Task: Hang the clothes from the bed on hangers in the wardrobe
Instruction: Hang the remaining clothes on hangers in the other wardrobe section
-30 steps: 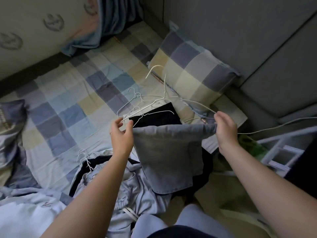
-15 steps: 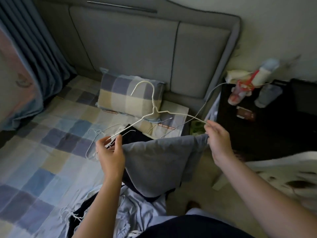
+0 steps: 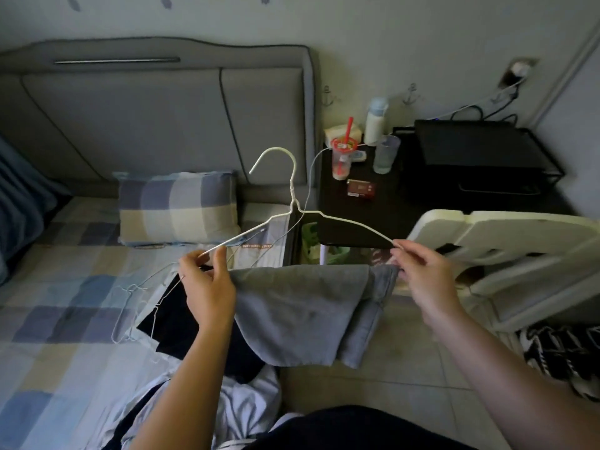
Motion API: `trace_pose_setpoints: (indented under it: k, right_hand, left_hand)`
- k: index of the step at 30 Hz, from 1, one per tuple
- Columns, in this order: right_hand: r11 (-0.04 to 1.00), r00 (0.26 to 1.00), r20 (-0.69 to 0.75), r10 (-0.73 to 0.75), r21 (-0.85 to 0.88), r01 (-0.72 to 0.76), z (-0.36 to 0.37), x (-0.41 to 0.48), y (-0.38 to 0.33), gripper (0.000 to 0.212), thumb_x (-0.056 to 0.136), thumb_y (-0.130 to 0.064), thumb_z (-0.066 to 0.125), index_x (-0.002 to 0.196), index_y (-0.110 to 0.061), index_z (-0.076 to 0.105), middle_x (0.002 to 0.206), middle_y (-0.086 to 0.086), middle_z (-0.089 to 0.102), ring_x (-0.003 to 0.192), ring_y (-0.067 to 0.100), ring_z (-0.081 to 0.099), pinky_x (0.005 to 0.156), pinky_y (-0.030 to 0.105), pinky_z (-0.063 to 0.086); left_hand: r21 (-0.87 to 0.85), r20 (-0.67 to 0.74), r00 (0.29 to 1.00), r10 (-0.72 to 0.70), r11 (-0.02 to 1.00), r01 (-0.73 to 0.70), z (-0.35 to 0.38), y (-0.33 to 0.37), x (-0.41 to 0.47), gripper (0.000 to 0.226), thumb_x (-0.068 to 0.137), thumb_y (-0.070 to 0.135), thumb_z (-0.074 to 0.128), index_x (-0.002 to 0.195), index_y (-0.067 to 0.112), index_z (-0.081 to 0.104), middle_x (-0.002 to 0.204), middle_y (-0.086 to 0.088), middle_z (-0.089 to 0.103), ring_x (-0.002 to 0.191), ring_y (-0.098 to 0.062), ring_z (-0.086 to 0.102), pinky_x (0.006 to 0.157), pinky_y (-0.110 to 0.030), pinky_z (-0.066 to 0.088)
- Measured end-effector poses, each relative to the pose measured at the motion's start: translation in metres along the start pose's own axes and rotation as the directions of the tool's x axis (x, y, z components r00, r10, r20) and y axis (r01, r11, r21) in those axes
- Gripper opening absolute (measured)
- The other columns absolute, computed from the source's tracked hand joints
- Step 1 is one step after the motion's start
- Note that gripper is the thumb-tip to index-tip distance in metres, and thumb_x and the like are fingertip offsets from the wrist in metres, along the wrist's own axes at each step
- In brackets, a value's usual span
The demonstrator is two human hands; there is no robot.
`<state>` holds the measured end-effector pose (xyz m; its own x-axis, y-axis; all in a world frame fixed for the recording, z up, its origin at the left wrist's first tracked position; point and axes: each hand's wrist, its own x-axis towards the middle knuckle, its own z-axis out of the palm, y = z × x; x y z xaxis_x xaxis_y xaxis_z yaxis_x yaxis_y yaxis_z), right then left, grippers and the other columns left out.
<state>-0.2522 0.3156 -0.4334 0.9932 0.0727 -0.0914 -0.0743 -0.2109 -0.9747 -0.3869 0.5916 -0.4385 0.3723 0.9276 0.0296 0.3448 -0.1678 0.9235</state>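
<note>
A white wire hanger (image 3: 293, 193) is held up between both hands, hook pointing up. A folded grey garment (image 3: 302, 310) hangs over its bottom bar. My left hand (image 3: 207, 287) pinches the hanger's left end together with the grey cloth. My right hand (image 3: 422, 277) pinches the right end and the cloth's corner. Under the left hand, a dark garment (image 3: 175, 319) and a pale blue garment (image 3: 246, 397) lie on the checked bed (image 3: 65, 303). Spare wire hangers (image 3: 130, 306) lie beside them. No wardrobe is in view.
A checked pillow (image 3: 177, 207) leans on the grey headboard (image 3: 156, 118). A dark nightstand (image 3: 373, 203) to the right carries cups, a bottle and a black box (image 3: 480, 157). A white plastic piece (image 3: 506, 254) and a striped cloth (image 3: 565, 355) sit at right over tiled floor (image 3: 373, 378).
The view has swung up and right from the bed toward the headboard and nightstand. Both hands have lifted the hanger with the grey garment, keeping the same grip.
</note>
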Motion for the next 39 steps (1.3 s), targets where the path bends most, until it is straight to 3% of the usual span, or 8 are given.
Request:
trace_pose_setpoints:
  k: [7, 10, 12, 16, 23, 29, 35, 39]
  right_hand:
    - [0.987, 0.980, -0.160, -0.117, -0.127, 0.098, -0.152, -0.017, 0.023, 0.013, 0.092, -0.014, 0.064, 0.099, -0.021, 0.073, 0.086, -0.003, 0.072, 0.083, 0.014, 0.069, 0.082, 0.039, 0.057]
    - [0.973, 0.957, -0.233, -0.176, -0.190, 0.132, -0.219, -0.030, 0.027, 0.015, 0.091, -0.011, 0.065, 0.102, -0.015, 0.074, 0.081, -0.009, 0.070, 0.074, 0.002, 0.066, 0.071, 0.018, 0.053]
    - [0.951, 0.934, -0.273, -0.232, -0.266, 0.158, -0.262, -0.040, 0.027, 0.014, 0.090, -0.011, 0.066, 0.101, -0.011, 0.075, 0.079, -0.006, 0.070, 0.069, -0.003, 0.063, 0.065, 0.011, 0.048]
    - [0.886, 0.892, -0.304, -0.334, -0.424, 0.187, -0.342, -0.057, 0.023, 0.008, 0.087, -0.011, 0.070, 0.092, -0.009, 0.077, 0.071, -0.006, 0.068, 0.067, 0.000, 0.062, 0.062, 0.013, 0.047]
    - [0.865, 0.923, -0.286, -0.258, -0.494, 0.088, -0.451, -0.070, 0.006, 0.014, 0.087, -0.014, 0.071, 0.078, -0.026, 0.072, 0.063, -0.019, 0.065, 0.062, 0.000, 0.060, 0.063, 0.013, 0.044]
    - [0.830, 0.912, -0.370, -0.177, -0.554, -0.064, -0.521, -0.072, -0.010, 0.017, 0.092, -0.023, 0.064, 0.081, -0.015, 0.074, 0.062, -0.009, 0.062, 0.056, 0.003, 0.054, 0.055, 0.011, 0.040]
    - [0.847, 0.814, -0.570, -0.109, -0.482, -0.224, -0.589, -0.060, -0.034, 0.024, 0.092, -0.025, 0.065, 0.068, -0.028, 0.068, 0.055, -0.014, 0.059, 0.047, 0.002, 0.048, 0.050, 0.011, 0.036]
    - [0.831, 0.728, -0.673, -0.127, -0.473, -0.292, -0.625, -0.044, -0.069, 0.026, 0.092, -0.029, 0.065, 0.067, -0.020, 0.068, 0.054, -0.006, 0.059, 0.046, 0.008, 0.048, 0.050, 0.020, 0.041]
  left_hand:
    - [-0.039, 0.185, 0.982, 0.049, 0.998, -0.043, 0.072, 0.031, -0.103, 0.031, 0.093, 0.056, 0.056, 0.111, 0.032, 0.045, 0.118, 0.002, 0.056, 0.100, -0.015, 0.057, 0.094, -0.044, 0.048]
    - [-0.062, 0.282, 0.956, 0.082, 0.996, -0.067, 0.111, 0.047, -0.150, 0.027, 0.094, 0.053, 0.056, 0.107, 0.031, 0.045, 0.112, 0.003, 0.057, 0.096, -0.015, 0.057, 0.091, -0.042, 0.048]
    - [-0.081, 0.348, 0.932, 0.105, 0.993, -0.081, 0.139, 0.060, -0.180, 0.028, 0.094, 0.052, 0.057, 0.108, 0.030, 0.046, 0.109, 0.003, 0.059, 0.097, -0.016, 0.058, 0.089, -0.041, 0.049]
    - [-0.141, 0.511, 0.840, 0.184, 0.982, -0.129, 0.194, 0.093, -0.244, 0.025, 0.095, 0.044, 0.060, 0.110, 0.028, 0.046, 0.104, 0.005, 0.058, 0.098, -0.014, 0.058, 0.089, -0.039, 0.049]
    - [-0.256, 0.788, 0.520, 0.329, 0.944, -0.210, 0.286, 0.142, -0.355, 0.021, 0.095, 0.042, 0.059, 0.106, 0.026, 0.050, 0.095, 0.006, 0.061, 0.087, -0.004, 0.059, 0.077, -0.029, 0.048]
    - [-0.364, 0.870, 0.245, 0.428, 0.892, -0.268, 0.379, 0.191, -0.440, 0.025, 0.089, 0.053, 0.062, 0.095, 0.031, 0.051, 0.088, 0.002, 0.062, 0.082, -0.013, 0.063, 0.075, -0.033, 0.053]
    - [-0.481, 0.875, -0.089, 0.476, 0.835, -0.266, 0.462, 0.265, -0.509, 0.030, 0.094, 0.036, 0.064, 0.112, 0.016, 0.052, 0.096, 0.005, 0.060, 0.082, 0.000, 0.058, 0.071, -0.020, 0.045]
    - [-0.608, 0.793, -0.263, 0.549, 0.735, -0.299, 0.527, 0.319, -0.548, 0.024, 0.093, 0.052, 0.057, 0.107, 0.033, 0.052, 0.098, 0.007, 0.060, 0.091, -0.011, 0.061, 0.082, -0.034, 0.053]
